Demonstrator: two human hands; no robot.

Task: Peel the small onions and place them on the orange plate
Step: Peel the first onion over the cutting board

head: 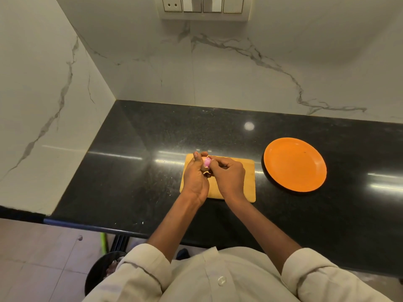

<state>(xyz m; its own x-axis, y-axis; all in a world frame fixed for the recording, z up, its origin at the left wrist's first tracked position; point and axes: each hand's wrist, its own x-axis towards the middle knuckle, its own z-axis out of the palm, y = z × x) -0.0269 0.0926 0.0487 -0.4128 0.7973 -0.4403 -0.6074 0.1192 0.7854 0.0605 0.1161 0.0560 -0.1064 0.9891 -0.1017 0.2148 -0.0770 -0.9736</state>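
Note:
A small pink onion (pixel 206 162) sits between my two hands above the wooden cutting board (pixel 248 182). My left hand (pixel 195 178) wraps around it from the left. My right hand (pixel 229 176) pinches a strip of its papery skin at the top with thumb and forefinger. Most of the onion is hidden by my fingers. The orange plate (pixel 294 164) lies on the black counter to the right of the board and has nothing on it.
The black counter (pixel 135 171) runs into a marble corner at the left and a marble wall behind. A dark bin (pixel 102 271) with peel scraps stands on the floor below the counter's front edge, at my left. A small onion piece (pixel 80 237) lies on the floor.

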